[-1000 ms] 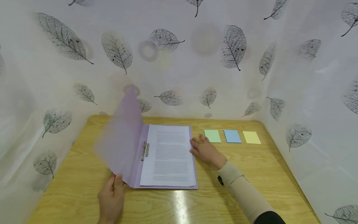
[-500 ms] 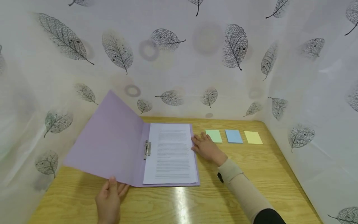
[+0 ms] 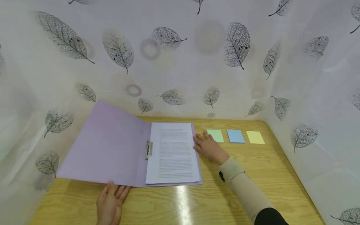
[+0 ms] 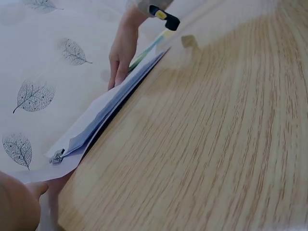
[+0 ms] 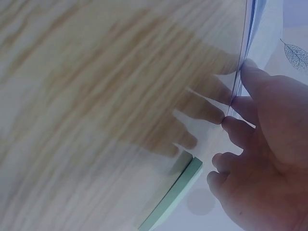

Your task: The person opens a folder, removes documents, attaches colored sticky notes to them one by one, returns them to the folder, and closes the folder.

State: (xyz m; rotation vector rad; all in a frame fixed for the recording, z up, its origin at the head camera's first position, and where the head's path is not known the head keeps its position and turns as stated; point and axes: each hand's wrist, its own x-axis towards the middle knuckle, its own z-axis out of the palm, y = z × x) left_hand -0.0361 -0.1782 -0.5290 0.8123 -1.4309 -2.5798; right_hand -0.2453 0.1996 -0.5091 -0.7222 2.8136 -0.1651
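Taking the metal clip (image 3: pixel 148 149) as the clock's centre, with 12 pointing away from the person, the cover (image 3: pixel 102 150) of the purple folder (image 3: pixel 141 170) lies out at 9. It stood steeply a second ago and has since swung down leftward, so the work of unfolding the folder looks nearly done; it slopes rather than lying flat, and a shadow shows beneath its near edge. At its outer corner it overlaps the leaf-printed sheet (image 3: pixel 182 68) in the head view; whether the two touch, I cannot tell.

Toward 7, the left hand (image 3: pixel 108 203) holds the cover's near edge, thumb over the rim, other fingers extended below.

The printed pages (image 3: pixel 174 153) sit at 3, exposed and held along their left margin by the clip.

Beyond them, also at 3, the right hand (image 3: pixel 209 148) touches the folder's right edge, fingers spread and loosely bent, seeming to steady it; it has barely moved. From this hand, the green notes (image 3: pixel 216 136) are just beside it at 1, partly covered by it in the head view, the blue notes (image 3: pixel 235 136) at 2, and the yellow notes (image 3: pixel 255 137) between 2 and 3, all on the bench (image 3: pixel 267 175). The hand would block access to the green stack's near-left corner.
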